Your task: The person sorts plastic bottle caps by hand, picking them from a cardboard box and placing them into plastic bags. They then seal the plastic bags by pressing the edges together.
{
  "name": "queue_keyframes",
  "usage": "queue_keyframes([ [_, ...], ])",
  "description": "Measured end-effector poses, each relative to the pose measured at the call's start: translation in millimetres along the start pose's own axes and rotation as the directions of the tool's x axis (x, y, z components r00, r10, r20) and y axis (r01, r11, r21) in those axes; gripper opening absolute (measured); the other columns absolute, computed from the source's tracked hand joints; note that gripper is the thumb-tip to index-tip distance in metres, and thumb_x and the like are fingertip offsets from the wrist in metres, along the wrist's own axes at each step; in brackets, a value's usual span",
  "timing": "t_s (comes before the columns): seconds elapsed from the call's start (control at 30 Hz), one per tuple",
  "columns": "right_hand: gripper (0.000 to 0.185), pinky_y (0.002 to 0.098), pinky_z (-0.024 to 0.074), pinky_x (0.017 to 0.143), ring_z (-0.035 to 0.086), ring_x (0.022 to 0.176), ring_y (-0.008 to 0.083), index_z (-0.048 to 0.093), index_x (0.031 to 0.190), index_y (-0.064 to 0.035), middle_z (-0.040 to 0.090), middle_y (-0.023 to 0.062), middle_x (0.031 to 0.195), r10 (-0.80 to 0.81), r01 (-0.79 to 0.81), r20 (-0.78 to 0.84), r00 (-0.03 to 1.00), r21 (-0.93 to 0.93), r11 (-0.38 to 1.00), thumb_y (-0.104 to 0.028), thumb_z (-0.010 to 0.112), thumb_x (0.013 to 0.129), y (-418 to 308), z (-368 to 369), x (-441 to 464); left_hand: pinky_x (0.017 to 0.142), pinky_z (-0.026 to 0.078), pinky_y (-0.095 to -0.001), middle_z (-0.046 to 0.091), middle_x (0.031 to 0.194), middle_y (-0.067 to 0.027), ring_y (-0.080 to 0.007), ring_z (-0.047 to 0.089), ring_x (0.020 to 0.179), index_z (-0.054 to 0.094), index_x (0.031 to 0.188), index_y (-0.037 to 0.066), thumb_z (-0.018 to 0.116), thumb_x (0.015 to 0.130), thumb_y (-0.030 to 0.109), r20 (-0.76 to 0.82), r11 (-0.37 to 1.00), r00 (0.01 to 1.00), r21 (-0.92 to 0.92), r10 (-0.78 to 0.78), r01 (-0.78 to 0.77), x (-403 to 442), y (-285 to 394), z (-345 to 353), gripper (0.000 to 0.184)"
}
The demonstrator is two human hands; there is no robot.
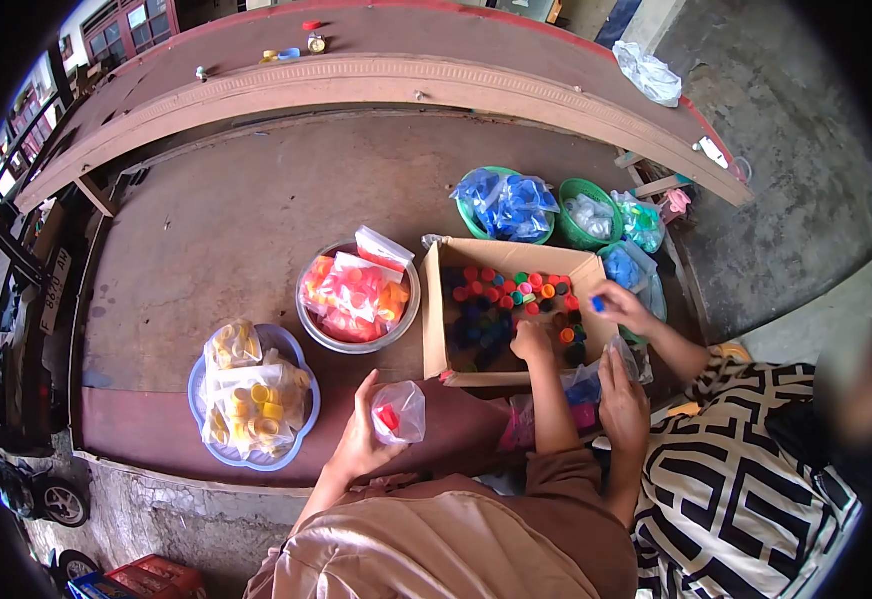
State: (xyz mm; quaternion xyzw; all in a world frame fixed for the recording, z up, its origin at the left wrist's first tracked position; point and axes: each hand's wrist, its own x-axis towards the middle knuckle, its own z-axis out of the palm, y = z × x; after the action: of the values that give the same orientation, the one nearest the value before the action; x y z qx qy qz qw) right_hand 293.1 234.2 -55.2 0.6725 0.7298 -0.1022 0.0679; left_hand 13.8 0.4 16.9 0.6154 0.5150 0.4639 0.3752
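Observation:
My left hand (358,431) is closed around a clear plastic bag (412,411) with a red bottle cap (388,415) inside, held in front of me at the table's near edge. With my right hand (533,342) I reach over the near wall of a cardboard box (436,309). Its fingers are curled downward among the caps, and their tips are hidden. Red, orange, green and dark caps (496,290) lie loose in the box, the reds mostly toward the far side, dark ones at the left.
Left of the box stand a metal bowl (306,334) of bagged red caps and a lavender tray (199,399) of bagged yellow caps. Green baskets (563,195) hold bags behind it. At the right, a co-worker's hand (628,307) holds a blue cap; their other hand (620,394) holds a bag.

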Motion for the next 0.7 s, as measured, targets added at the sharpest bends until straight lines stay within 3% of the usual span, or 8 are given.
queue_keyframes([
  [0.1, 0.026, 0.0419, 0.0494, 0.079, 0.058, 0.094, 0.0335, 0.059, 0.095, -0.0043, 0.058, 0.017, 0.1, 0.008, -0.006, -0.106, 0.994, 0.022, 1.0, -0.007, 0.059, 0.069, 6, 12, 24, 0.094, 0.037, -0.0396, 0.043, 0.12, -0.0212, -0.0346, 0.047, 0.111, 0.006, 0.135, 0.001, 0.076, 0.058, 0.008, 0.007, 1.0, 1.0, -0.003, 0.004, -0.004, 0, -3, 1, 0.104],
  [0.2, 0.037, 0.041, 0.0478, 0.08, 0.057, 0.096, 0.0323, 0.059, 0.097, -0.0058, 0.058, 0.0173, 0.101, -0.045, 0.045, -0.069, 0.997, 0.001, 0.999, -0.015, 0.068, 0.062, 10, 20, 36, 0.095, 0.037, -0.0395, 0.044, 0.12, -0.0212, -0.0347, 0.047, 0.111, 0.007, 0.135, 0.001, 0.075, 0.058, 0.008, 0.012, 1.0, 1.0, 0.007, -0.006, 0.006, 0, -3, -1, 0.104],
  [0.3, 0.04, 0.0403, 0.0472, 0.082, 0.056, 0.098, 0.0316, 0.059, 0.098, -0.006, 0.056, 0.0173, 0.106, -0.013, 0.017, -0.037, 0.999, 0.109, 0.994, -0.018, 0.071, 0.062, 10, 26, 39, 0.095, 0.037, -0.0395, 0.044, 0.12, -0.0213, -0.0347, 0.047, 0.111, 0.007, 0.135, 0.002, 0.075, 0.058, 0.008, -0.003, 1.0, 1.0, 0.006, -0.006, 0.006, -1, -6, -2, 0.103],
  [0.4, 0.041, 0.0402, 0.0461, 0.084, 0.054, 0.1, 0.0309, 0.059, 0.098, -0.0069, 0.054, 0.0171, 0.109, -0.003, 0.008, -0.085, 0.996, 0.069, 0.998, -0.02, 0.073, 0.061, 14, 35, 40, 0.095, 0.037, -0.0396, 0.044, 0.12, -0.0213, -0.0348, 0.046, 0.112, 0.007, 0.135, 0.002, 0.075, 0.059, 0.009, -0.01, 1.0, 1.0, 0.016, -0.009, 0.009, -2, -7, -2, 0.103],
  [0.5, 0.032, 0.0416, 0.0483, 0.081, 0.057, 0.094, 0.0328, 0.058, 0.094, -0.0056, 0.057, 0.0157, 0.101, -0.089, 0.1, -0.14, 0.986, 0.075, 0.992, -0.014, 0.068, 0.065, 19, 43, 43, 0.095, 0.037, -0.0398, 0.043, 0.121, -0.0214, -0.0348, 0.046, 0.112, 0.006, 0.136, 0.002, 0.075, 0.059, 0.009, -0.017, 1.0, 1.0, 0.011, 0.003, -0.003, -2, -6, -1, 0.104],
  [0.6, 0.032, 0.0406, 0.0484, 0.08, 0.057, 0.095, 0.0328, 0.059, 0.093, -0.0063, 0.057, 0.0151, 0.101, -0.014, 0.015, -0.14, 0.99, 0.01, 1.0, -0.014, 0.068, 0.064, 15, 40, 41, 0.095, 0.037, -0.04, 0.043, 0.121, -0.0217, -0.0348, 0.046, 0.112, 0.006, 0.136, 0.002, 0.076, 0.059, 0.01, -0.046, 1.0, 0.999, 0.003, 0.029, -0.029, -3, -6, -1, 0.103],
  [0.7, 0.023, 0.0413, 0.049, 0.077, 0.059, 0.089, 0.0324, 0.061, 0.084, -0.0052, 0.061, 0.0177, 0.09, -0.015, 0.019, -0.155, 0.988, 0.025, 0.999, -0.014, 0.068, 0.064, 24, 44, 45, 0.095, 0.037, -0.0406, 0.043, 0.121, -0.0229, -0.0355, 0.045, 0.113, 0.005, 0.136, 0.002, 0.076, 0.061, 0.011, -0.056, 0.999, 0.997, 0.02, 0.045, -0.044, -6, -4, -3, 0.103],
])
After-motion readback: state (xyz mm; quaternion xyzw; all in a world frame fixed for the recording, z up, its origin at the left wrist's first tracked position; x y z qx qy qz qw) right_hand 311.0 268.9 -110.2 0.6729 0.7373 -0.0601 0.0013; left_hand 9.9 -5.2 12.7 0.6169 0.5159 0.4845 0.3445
